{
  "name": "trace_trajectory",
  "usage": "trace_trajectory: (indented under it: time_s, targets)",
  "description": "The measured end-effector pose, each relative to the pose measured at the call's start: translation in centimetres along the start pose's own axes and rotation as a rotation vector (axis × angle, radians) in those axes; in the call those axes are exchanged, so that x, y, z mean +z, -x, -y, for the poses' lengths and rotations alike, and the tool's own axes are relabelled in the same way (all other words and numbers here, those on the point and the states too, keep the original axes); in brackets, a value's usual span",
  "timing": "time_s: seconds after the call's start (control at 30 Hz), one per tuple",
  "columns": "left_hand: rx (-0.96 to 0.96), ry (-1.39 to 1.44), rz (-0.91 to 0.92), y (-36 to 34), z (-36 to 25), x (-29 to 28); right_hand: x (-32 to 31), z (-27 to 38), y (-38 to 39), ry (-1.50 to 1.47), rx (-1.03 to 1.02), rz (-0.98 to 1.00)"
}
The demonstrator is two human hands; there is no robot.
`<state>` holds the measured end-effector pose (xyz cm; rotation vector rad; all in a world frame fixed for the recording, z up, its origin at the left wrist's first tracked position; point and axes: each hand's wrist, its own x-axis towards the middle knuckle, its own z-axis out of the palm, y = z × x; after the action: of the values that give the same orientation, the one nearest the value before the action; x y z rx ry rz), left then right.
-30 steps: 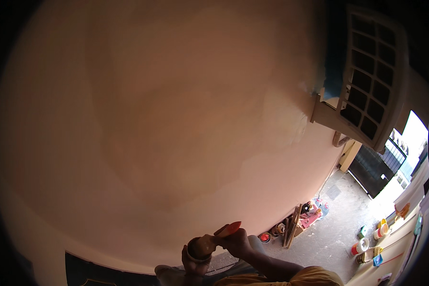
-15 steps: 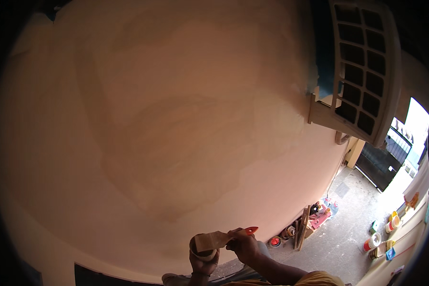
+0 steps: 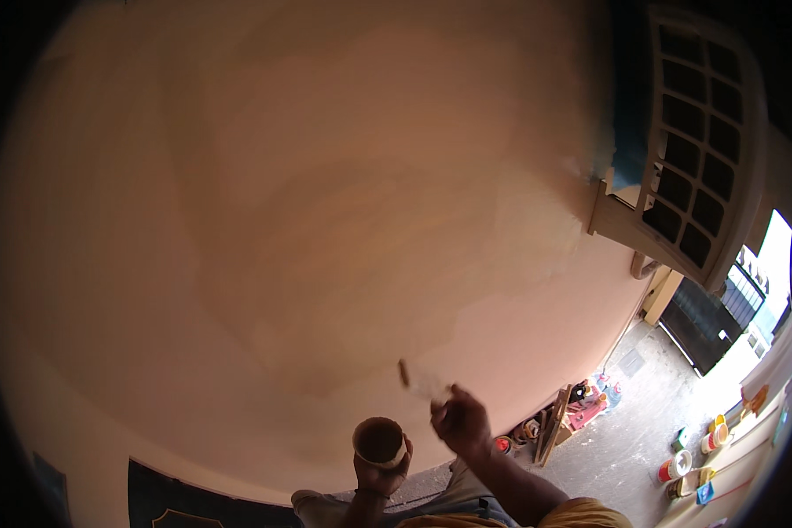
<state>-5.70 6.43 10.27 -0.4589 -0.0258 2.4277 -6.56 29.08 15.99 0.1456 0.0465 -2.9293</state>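
Note:
Low in the middle, my left hand [image 3: 381, 476] is wrapped round a small round tub [image 3: 379, 442] from below and the side. The tub is tilted so that its brownish inside shows; how full it is I cannot tell. To its right, my right hand [image 3: 462, 422] is closed on a wide paintbrush [image 3: 403, 373], smeared by motion. The brush points up and left, its dark bristle end above the tub and apart from it. Ahead stands a pinkish-beige wall [image 3: 370, 264] with darker, damp-looking patches. Whether the bristles touch the wall I cannot tell.
A grille window shutter [image 3: 695, 141] juts out at the upper right. Wooden boards [image 3: 552, 429] and clutter lean along the wall's foot. On the grey floor [image 3: 620, 449], several paint buckets [image 3: 675, 466] stand at the right. Beyond is a dark gate [image 3: 697, 324].
My right hand has lifted the paintbrush out of the tub, up and to the right, and turned it toward the wall. The tub stays in my left hand. The view has shifted slightly.

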Motion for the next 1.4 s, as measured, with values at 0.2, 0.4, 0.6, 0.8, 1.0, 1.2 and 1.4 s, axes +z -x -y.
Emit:
trace_trajectory:
  time_s: [0.2, 0.4, 0.6, 0.8, 1.0, 1.2, 1.4]
  targets:
    - [0.056, 0.017, -0.033, 0.3, -0.6, -3.0, 13.6, 12.8, -4.6, 0.155, -0.477, 0.334]
    - [-0.018, 0.142, 0.061, 3.3, -0.5, -4.7, 35.3, 20.4, -5.6, 0.794, -1.665, 0.632]
    - [0.024, 0.160, 0.001, 4.0, -0.6, -5.9, 44.0, 25.8, -7.9, 1.615, -1.938, 0.730]
    - [0.115, 0.162, -0.071, 3.8, -0.8, -6.1, 36.2, 26.4, -10.5, 1.549, -1.621, 0.757]
    - [0.065, 0.128, -0.045, 4.0, -0.8, -5.5, 26.8, 23.6, -7.0, 2.129, -1.972, 0.492]
    - [0.070, 0.142, -0.013, 4.4, -0.9, -5.2, 25.6, 24.4, -3.2, 2.053, -1.429, 0.545]
    - [0.045, 0.092, 0.017, 3.2, -0.4, -4.8, 38.5, 30.7, -3.7, 2.216, -1.011, 0.301]
